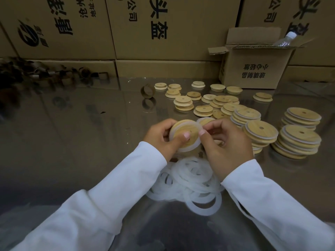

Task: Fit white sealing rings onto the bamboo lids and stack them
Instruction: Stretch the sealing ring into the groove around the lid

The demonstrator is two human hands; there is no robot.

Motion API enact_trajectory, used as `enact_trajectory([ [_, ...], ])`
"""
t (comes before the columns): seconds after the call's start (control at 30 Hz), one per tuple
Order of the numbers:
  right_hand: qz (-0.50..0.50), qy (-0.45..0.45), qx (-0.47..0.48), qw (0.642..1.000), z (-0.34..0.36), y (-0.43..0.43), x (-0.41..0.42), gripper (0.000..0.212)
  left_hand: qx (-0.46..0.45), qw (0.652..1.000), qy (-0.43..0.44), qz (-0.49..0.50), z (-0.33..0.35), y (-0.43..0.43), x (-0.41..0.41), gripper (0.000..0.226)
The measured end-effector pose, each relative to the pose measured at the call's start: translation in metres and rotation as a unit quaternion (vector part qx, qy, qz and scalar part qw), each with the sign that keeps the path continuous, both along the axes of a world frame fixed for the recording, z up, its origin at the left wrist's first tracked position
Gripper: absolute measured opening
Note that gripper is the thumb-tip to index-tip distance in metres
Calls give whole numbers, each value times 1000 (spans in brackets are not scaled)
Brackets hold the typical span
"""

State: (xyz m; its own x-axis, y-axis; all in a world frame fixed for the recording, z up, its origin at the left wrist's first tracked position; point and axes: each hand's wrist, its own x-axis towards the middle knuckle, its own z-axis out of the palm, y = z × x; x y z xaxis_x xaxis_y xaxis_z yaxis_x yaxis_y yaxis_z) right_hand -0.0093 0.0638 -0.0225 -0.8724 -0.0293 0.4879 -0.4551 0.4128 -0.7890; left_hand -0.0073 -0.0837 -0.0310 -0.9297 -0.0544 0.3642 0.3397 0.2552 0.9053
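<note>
My left hand (161,140) grips a round bamboo lid (183,131) with a centre hole, thumb pressed on its face. A white sealing ring (194,144) lies around the lid's rim. My right hand (224,142) pinches that ring at the lid's right edge. A second ringed lid (205,121) shows just behind the fingers. Below my hands lies a heap of loose white rings (192,183). Stacks of ringed lids (297,140) stand at the right. Loose bare lids (204,100) are scattered behind.
An open cardboard box (253,69) with a plastic bottle (286,39) stands at the back right. Large cartons (126,28) wall the back. Cardboard tube rings (148,90) sit mid-table, with several more at the back left (59,75). The table (72,133) is shiny metal.
</note>
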Motion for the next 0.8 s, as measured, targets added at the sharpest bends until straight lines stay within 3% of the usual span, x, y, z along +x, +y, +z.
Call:
enact_trajectory([
  [0.43,-11,-18,-4,1000,7,5,-9,20,80,995,-19,-59,6,-3,0,11],
  [0.6,8,9,-4,1000,11,5,-6,20,165,983,-43,-73,6,-2,0,8],
  [0.8,14,-2,-43,999,4,1,-2,14,158,986,-48,-40,3,0,2,8],
])
